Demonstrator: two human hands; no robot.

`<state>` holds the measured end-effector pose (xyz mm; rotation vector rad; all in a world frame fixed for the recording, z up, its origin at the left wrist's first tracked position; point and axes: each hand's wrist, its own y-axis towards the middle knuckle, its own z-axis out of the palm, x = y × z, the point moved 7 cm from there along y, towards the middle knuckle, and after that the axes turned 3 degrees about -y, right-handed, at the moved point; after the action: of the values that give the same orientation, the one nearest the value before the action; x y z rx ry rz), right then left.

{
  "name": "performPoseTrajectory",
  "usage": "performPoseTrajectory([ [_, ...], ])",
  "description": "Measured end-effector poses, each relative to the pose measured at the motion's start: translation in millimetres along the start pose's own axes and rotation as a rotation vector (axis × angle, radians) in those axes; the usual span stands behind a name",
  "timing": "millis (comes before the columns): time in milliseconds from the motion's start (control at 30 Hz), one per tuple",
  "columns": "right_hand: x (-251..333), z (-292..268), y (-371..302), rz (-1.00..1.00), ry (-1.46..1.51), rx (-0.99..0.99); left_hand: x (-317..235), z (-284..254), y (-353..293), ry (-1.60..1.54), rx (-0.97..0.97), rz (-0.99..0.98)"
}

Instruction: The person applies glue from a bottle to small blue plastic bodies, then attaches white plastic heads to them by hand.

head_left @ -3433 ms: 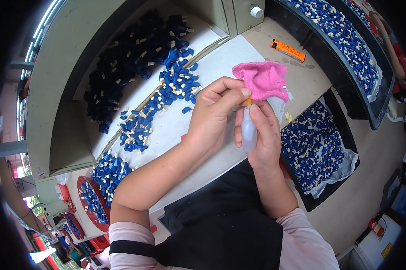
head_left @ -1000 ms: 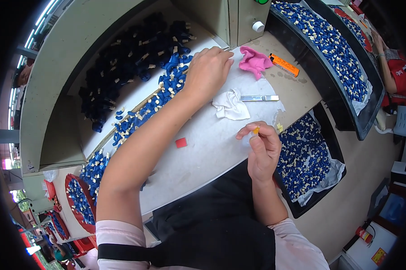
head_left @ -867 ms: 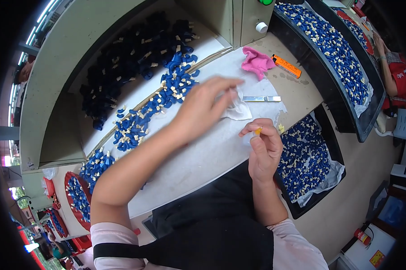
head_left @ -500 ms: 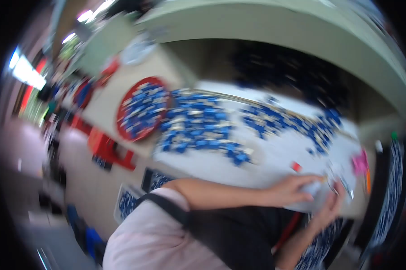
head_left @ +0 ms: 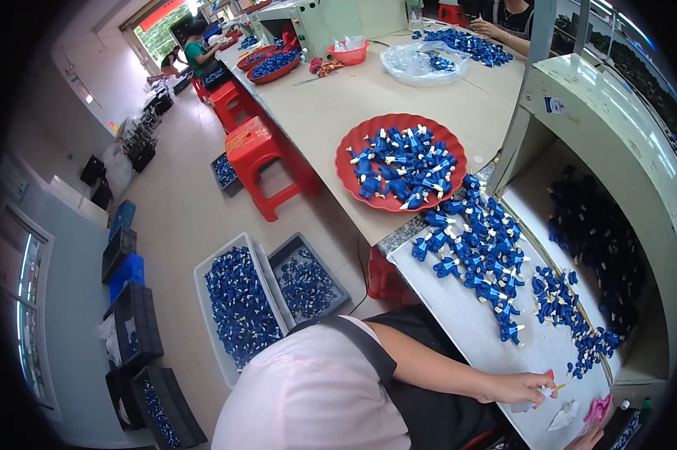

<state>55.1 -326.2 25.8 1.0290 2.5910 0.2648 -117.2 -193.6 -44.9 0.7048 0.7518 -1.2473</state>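
My left hand [head_left: 520, 387] is closed over the near end of the white worktop [head_left: 458, 311]. A thin yellow tip [head_left: 558, 388] sticks out past its fingers, and something whitish and translucent [head_left: 522, 406] shows under the palm; its kind is unclear. Just beyond the fingers is a small red piece [head_left: 551, 373]. At the lower right my right hand [head_left: 589, 438] is mostly cut off, close to a pink cloth [head_left: 599, 408] and a crumpled white scrap [head_left: 564, 415]. Blue figure parts with cream ends [head_left: 481, 244] lie spread on the worktop, with smaller blue pieces [head_left: 567, 307] beside them.
A red scalloped plate [head_left: 344, 169] heaped with blue parts stands on the beige table [head_left: 316, 120]. The pale-green curved housing [head_left: 609, 112] borders the worktop's right. Bins of blue parts [head_left: 241, 307] and red stools [head_left: 260, 161] stand on the floor. Co-workers sit farther off.
My view has swung left, bringing the floor, stools and far tables into clear sight. The right hand has moved apart from the left, toward the lower edge.
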Motion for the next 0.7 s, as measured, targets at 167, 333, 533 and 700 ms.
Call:
performPoseTrajectory([
  [167,-8.5,-18.1,-23.8,-0.048,0.223,-0.116,-1.8,5.5,-2.3,-0.039,0.006,0.044],
  [333,51.0,-17.5,-41.5,0.147,0.909,0.059,-11.1,-14.6,-16.2,-0.177,-0.091,-0.078],
  [533,118.5,-65.9,-58.9,-0.245,0.819,-0.156,-11.2,-3.6,-29.6,-0.191,-0.036,-0.191],
  [700,112.8,-60.6,-70.3,-0.212,0.698,-0.174,-4.5,7.9,-25.4,-0.097,-0.001,-0.236],
])
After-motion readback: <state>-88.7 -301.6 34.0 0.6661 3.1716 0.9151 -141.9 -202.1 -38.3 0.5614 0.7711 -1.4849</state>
